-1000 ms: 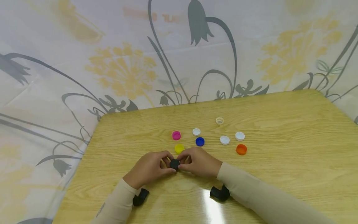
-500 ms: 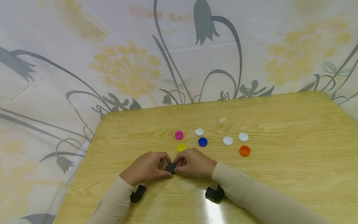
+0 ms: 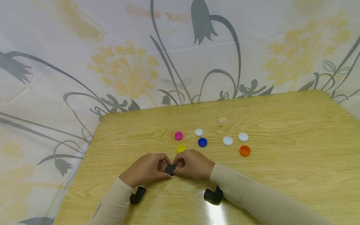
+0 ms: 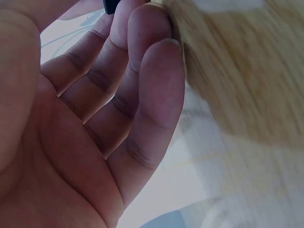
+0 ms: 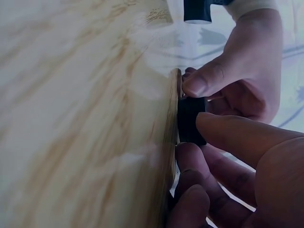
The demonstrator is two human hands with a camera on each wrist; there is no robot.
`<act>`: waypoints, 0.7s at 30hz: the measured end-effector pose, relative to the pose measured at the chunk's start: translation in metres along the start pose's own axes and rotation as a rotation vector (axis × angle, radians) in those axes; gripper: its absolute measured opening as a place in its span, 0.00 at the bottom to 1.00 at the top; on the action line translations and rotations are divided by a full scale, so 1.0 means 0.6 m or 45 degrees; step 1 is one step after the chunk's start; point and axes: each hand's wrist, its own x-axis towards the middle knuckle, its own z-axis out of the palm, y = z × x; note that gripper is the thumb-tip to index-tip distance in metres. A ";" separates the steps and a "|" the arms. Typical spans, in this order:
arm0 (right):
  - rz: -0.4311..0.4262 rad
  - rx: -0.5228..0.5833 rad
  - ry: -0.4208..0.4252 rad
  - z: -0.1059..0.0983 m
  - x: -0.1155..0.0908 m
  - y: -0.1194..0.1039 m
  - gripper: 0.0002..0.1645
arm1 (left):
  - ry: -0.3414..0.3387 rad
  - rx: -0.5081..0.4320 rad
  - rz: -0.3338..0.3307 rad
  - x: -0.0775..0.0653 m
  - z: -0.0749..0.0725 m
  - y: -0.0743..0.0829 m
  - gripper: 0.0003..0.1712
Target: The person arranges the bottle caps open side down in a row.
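Note:
A round black bottle cap is between my two hands, close to the tabletop. My left hand curves around its left side, thumb at the near edge and index finger at the far edge. From the other side my right hand pinches it with thumb and fingers. The right wrist view shows the black cap side-on against the table, with the left thumb touching it. In the left wrist view the left fingers are bent and only a dark corner shows at the top.
Beyond my hands lie loose caps: yellow, pink, blue, orange, several white and one cream-coloured ring-like cap. Black wrist mounts hang under both sleeves. A floral cloth stands behind the wooden table.
Both hands have shifted slightly left and nearer to me with the black cap between them. The camera moved a little; the other caps stay where they were on the table.

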 end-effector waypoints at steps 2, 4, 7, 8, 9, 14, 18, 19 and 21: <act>0.002 -0.005 0.001 0.000 0.000 -0.001 0.08 | 0.001 -0.003 0.000 0.000 0.000 -0.001 0.15; 0.003 -0.011 0.001 0.000 -0.001 -0.001 0.08 | 0.002 -0.011 0.000 0.000 0.001 -0.002 0.15; 0.007 -0.013 0.002 0.000 -0.002 -0.001 0.09 | 0.003 -0.024 0.002 0.001 0.001 -0.002 0.14; 0.009 -0.013 0.002 0.000 -0.002 -0.001 0.09 | 0.002 -0.027 0.001 0.001 0.001 -0.002 0.14; 0.009 -0.014 0.002 0.000 -0.002 -0.002 0.09 | 0.000 -0.028 -0.003 0.001 0.001 -0.003 0.14; 0.010 -0.027 0.004 0.000 -0.002 -0.002 0.09 | -0.004 -0.028 -0.019 0.000 0.000 -0.002 0.14; 0.017 -0.033 0.006 0.001 -0.002 -0.002 0.09 | -0.003 -0.031 -0.012 0.001 0.001 -0.003 0.14; 0.020 -0.032 0.006 0.001 -0.003 -0.002 0.09 | -0.004 -0.035 -0.008 0.002 0.001 -0.002 0.14; 0.022 -0.033 0.005 0.001 -0.003 -0.002 0.09 | -0.008 -0.039 -0.004 0.003 0.002 -0.002 0.14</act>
